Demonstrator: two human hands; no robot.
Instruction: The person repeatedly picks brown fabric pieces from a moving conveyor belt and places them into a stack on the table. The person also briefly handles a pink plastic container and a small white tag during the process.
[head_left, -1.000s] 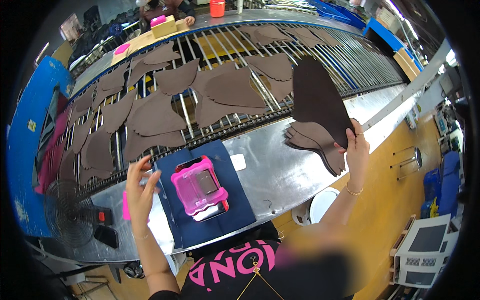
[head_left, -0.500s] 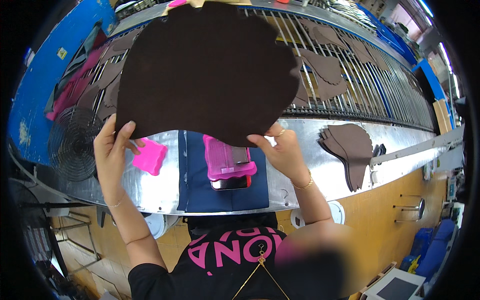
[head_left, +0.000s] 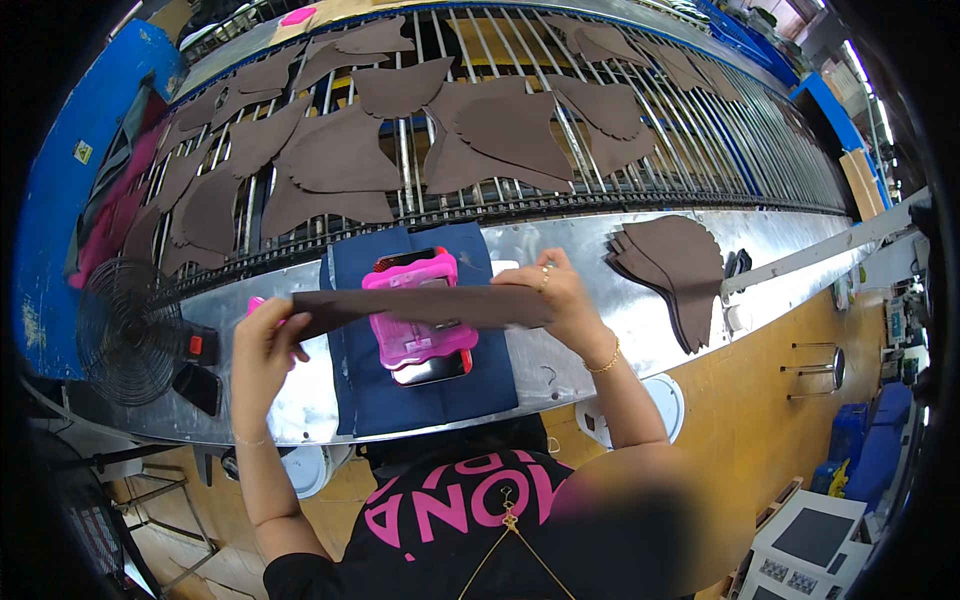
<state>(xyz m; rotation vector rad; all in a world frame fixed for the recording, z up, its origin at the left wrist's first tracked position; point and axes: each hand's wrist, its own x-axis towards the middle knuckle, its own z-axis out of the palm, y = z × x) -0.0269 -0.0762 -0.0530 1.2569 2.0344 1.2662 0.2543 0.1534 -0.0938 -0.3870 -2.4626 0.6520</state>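
Note:
A brown leather-like cut piece is stretched between my hands and seen nearly edge-on as a narrow band. My left hand pinches its left end, and my right hand grips the right end. Below the piece, a pink scalloped plastic tray lies on a folded dark blue cloth. Under the tray's near edge shows a red and black flat object. A bit of bright pink is partly hidden behind my left hand.
Beyond the metal table runs a rack of metal bars, with many brown pieces lying on it. A stack of similar pieces sits at the right, beside a pale bar. A round wire-guard fan stands at the left.
The brown piece, held up broad side toward me before, is now lowered and tilted edge-on. Both hands still hold it, and the rack behind has come into view.

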